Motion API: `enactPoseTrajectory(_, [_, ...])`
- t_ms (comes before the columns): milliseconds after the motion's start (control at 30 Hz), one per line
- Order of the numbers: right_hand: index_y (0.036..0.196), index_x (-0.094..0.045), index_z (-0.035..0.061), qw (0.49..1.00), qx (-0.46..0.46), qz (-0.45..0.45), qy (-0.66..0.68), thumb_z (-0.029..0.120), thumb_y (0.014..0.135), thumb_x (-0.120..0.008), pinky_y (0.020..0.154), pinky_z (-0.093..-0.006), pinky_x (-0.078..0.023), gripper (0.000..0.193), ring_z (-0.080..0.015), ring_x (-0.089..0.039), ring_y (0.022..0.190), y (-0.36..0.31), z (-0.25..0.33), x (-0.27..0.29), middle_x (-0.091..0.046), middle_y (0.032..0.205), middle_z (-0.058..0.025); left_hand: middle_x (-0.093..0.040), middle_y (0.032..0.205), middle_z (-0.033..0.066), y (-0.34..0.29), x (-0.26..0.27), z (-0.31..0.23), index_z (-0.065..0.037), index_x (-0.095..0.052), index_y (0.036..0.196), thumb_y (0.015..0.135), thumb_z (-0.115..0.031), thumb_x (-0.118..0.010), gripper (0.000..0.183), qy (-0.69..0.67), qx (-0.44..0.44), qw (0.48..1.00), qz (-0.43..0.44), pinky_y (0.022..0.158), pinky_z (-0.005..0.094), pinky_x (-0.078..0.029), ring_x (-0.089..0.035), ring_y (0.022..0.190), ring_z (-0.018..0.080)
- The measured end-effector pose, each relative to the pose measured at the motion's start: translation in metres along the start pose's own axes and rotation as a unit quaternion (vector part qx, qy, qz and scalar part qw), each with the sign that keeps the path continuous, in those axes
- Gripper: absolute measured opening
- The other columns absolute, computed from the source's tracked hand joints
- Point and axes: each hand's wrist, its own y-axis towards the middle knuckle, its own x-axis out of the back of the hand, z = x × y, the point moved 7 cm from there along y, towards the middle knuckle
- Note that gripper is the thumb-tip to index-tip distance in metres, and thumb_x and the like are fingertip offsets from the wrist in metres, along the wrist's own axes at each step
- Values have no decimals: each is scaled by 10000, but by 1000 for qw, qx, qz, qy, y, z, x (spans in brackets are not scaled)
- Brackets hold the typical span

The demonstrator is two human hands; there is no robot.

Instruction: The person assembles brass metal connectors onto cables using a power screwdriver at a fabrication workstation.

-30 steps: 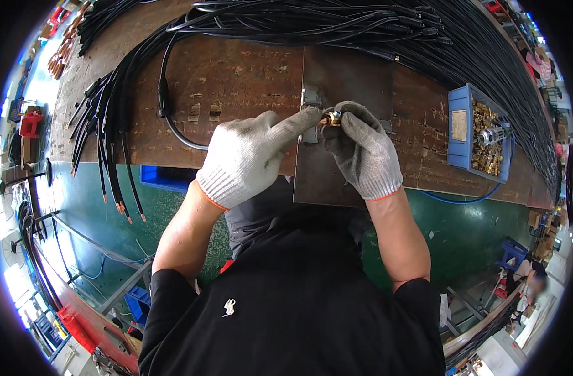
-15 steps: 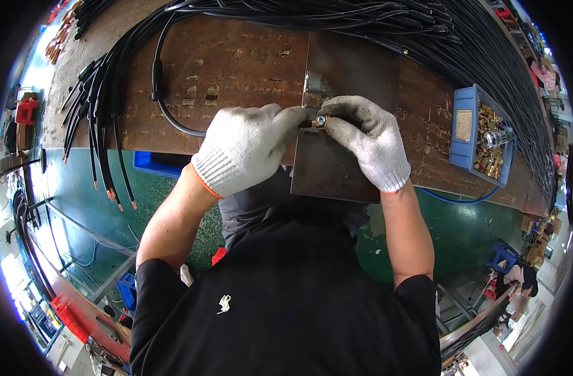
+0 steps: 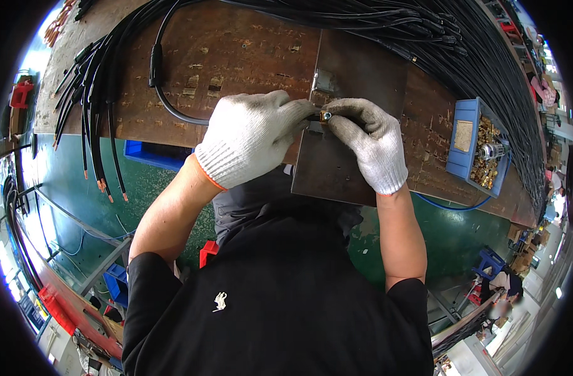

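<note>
My left hand (image 3: 252, 138), in a white knit glove, is closed around a black cable (image 3: 183, 118) that enters the fist from the left. The cable's end shows past my left fingertips. There it meets a small brass fitting (image 3: 325, 117) with a shiny screw in it. Gloved likewise, my right hand (image 3: 375, 143) pinches that fitting between thumb and fingers from the right. Both hands are above a dark metal plate (image 3: 336, 166) on the worn brown bench (image 3: 249, 62). How far the cable sits inside the fitting cannot be made out.
A blue bin (image 3: 463, 141) of brass fittings stands at the right, with a silver cylindrical part (image 3: 493, 150) among them. Black cables (image 3: 386, 19) lie along the bench's far side. At the left, several cable ends with bare copper (image 3: 102, 184) hang over the front edge.
The view has shifted slightly. Both hands keep their grips on the cable and fitting. The fitting has turned a little, and its screw still shows.
</note>
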Motion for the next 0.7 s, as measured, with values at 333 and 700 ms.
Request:
enactPoseTrajectory(333, [1062, -823, 84, 924, 206, -81, -313, 47, 898, -835, 884, -362, -616, 169, -264, -770, 973, 14, 25, -1, -807, 1075, -101, -732, 891, 82, 13, -8, 17, -149, -797, 1167, 986, -227, -739, 205, 41, 5, 999, -1, 666, 411, -601, -760, 778, 303])
enactPoseTrajectory(700, [1013, -814, 92, 914, 172, -69, -361, 140, 900, -843, 881, -392, -595, 126, -284, -741, 969, 35, 20, -2, -801, 1031, -76, -754, 964, 83, 18, -28, 40, -165, -794, 1199, 1005, -281, -690, 249, 45, 12, 999, 21, 746, 422, -616, -765, 870, 315])
